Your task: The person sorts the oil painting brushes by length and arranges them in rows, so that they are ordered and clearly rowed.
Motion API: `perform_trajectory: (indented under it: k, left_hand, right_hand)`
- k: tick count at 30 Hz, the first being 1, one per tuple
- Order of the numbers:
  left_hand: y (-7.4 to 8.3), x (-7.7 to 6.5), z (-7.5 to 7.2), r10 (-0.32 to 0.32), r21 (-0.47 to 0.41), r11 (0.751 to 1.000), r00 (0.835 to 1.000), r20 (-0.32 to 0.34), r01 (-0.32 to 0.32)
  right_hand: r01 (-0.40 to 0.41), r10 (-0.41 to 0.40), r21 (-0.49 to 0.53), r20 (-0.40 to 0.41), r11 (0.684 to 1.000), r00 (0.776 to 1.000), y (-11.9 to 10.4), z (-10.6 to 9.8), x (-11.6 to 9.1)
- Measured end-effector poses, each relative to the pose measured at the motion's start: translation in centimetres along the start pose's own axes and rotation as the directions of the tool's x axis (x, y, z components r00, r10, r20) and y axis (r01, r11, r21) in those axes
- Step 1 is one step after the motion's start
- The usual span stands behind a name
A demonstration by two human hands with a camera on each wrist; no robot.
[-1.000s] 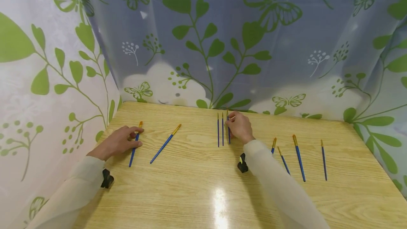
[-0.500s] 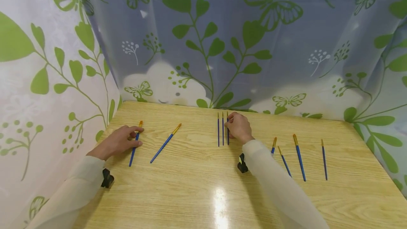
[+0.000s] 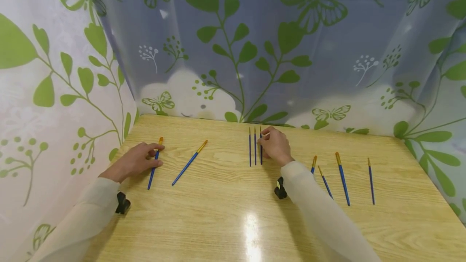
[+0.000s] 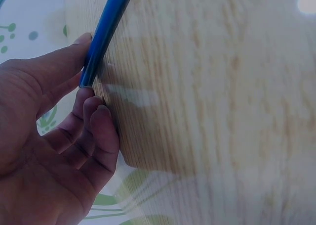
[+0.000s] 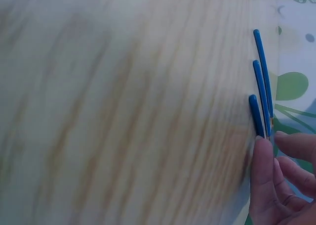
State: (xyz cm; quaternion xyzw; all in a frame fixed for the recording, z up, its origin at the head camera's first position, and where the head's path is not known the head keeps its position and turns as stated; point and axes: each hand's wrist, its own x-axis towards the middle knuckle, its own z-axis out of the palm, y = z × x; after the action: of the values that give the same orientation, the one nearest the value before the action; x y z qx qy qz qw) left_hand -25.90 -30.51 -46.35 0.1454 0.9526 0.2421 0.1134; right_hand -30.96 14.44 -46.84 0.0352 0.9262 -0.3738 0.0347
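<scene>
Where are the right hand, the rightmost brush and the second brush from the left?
Right hand (image 3: 275, 144): head view, on the back of the hand.
Rightmost brush (image 3: 371, 182): head view, on its blue handle.
Second brush from the left (image 3: 189, 163): head view, on its blue handle.

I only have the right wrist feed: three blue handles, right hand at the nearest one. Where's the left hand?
Observer: Head view puts the left hand at the leftmost paintbrush, touching it.
Operator: Which way do the three thin paintbrushes by the right hand point?
Observer: Bristle ends toward the patterned curtain, in the head view.
Operator: Anything on the table to the right of that hand?
Observer: Yes, four more paintbrushes, spread out beside the right sleeve.
</scene>
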Motion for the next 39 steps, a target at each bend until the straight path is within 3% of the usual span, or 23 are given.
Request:
perform_trajectory:
  k: [15, 29, 39]
  left_hand:
    - [0.0, -0.2, 0.0, 0.009, 0.008, 1.0, 1.0, -0.005, -0.009]
    - [0.1, -0.7, 0.4, 0.117, 0.047, 0.992, 0.991, -0.062, -0.115]
    - [0.2, -0.9, 0.4, 0.128, 0.085, 0.989, 0.99, -0.056, -0.123]
  right_hand:
    - [0.071, -0.071, -0.026, 0.008, 0.997, 0.997, 1.1, -3.0, -1.3]
    - [0.102, -0.102, 0.011, 0.014, 0.995, 0.995, 4.2, -9.2, -3.7]
    - [0.115, -0.115, -0.048, -0.003, 0.992, 0.993, 6.5, -12.1, -5.3]
